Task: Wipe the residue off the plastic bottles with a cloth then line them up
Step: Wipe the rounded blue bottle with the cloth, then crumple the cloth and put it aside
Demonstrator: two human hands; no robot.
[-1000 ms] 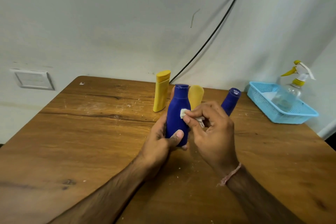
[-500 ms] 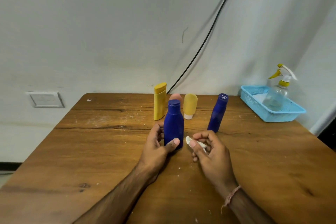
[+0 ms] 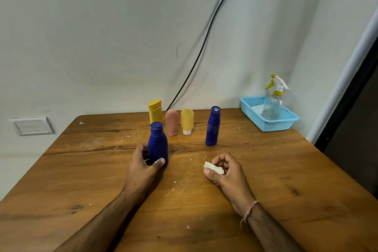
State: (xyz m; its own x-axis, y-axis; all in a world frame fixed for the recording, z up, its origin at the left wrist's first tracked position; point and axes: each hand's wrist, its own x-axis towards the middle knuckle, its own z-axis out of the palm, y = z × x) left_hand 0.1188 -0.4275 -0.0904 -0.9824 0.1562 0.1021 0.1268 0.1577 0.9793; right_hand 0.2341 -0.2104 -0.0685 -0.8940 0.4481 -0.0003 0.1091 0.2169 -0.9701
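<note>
Squat blue bottle (image 3: 157, 143) stands upright on the tabletop (image 3: 102, 170). Left hand (image 3: 143, 166) grips its lower body, thumb across the front, fingers curled behind. Right hand (image 3: 229, 172) is to the right of that bottle, apart from it, with fingers and thumb pinching a small white cloth (image 3: 213, 168). Behind the bottle, 3 stand close together: yellow bottle (image 3: 155, 111), pink tube (image 3: 171, 121), yellow tube (image 3: 187, 119) on its white cap. Tall blue bottle (image 3: 212, 127) stands upright behind and to its right, alone. Far to its right is a blue basket (image 3: 272, 125) holding a clear spray bottle (image 3: 273, 104).
</note>
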